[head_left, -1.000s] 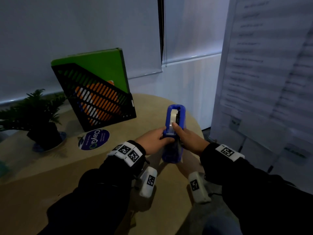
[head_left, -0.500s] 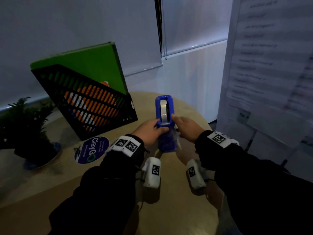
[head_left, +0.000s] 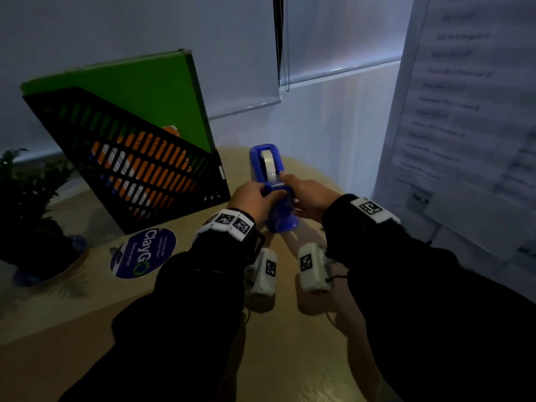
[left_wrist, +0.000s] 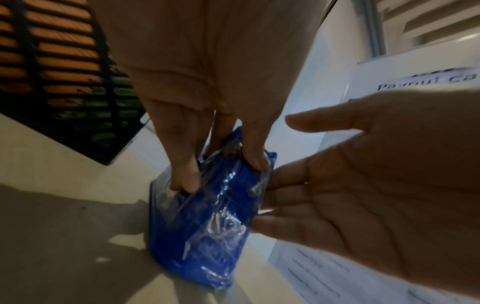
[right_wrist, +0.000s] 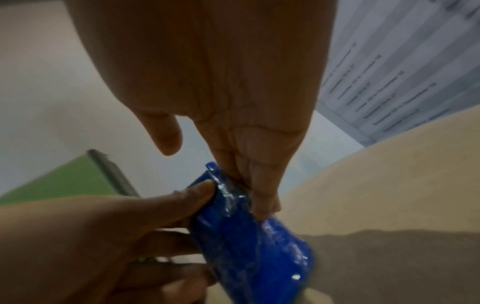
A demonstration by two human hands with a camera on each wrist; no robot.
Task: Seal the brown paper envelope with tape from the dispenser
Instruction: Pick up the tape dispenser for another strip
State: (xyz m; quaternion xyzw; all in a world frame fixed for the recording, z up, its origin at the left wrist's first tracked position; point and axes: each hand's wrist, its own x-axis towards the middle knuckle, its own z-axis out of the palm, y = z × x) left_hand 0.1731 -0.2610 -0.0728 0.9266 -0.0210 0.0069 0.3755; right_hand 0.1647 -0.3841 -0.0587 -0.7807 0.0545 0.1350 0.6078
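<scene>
A blue tape dispenser (head_left: 282, 221) with a white tape roll (head_left: 268, 166) is held over the round wooden table (head_left: 87, 314). It is wrapped in crinkled clear film (left_wrist: 223, 224). My left hand (head_left: 272, 195) grips its near end from the left, thumb on top and fingers curled round the body (left_wrist: 221, 176). My right hand (head_left: 301, 192) comes in from the right. One finger lies on the tape beside the cutter, the other fingers lie against the dispenser's side (right_wrist: 259, 195), and the thumb stands apart. No brown envelope shows in any view.
A black mesh file holder (head_left: 139, 169) with a green folder (head_left: 130, 91) stands behind on the left. A potted plant (head_left: 26, 204) and a round ClayGo sticker (head_left: 143, 253) lie further left. A board with printed sheets (head_left: 464, 111) stands close on the right, past the table's edge.
Both hands have kept hold of the dispenser and carried it slightly away from me and left. It has turned so the roll's face shows more. The right finger stays on the tape.
</scene>
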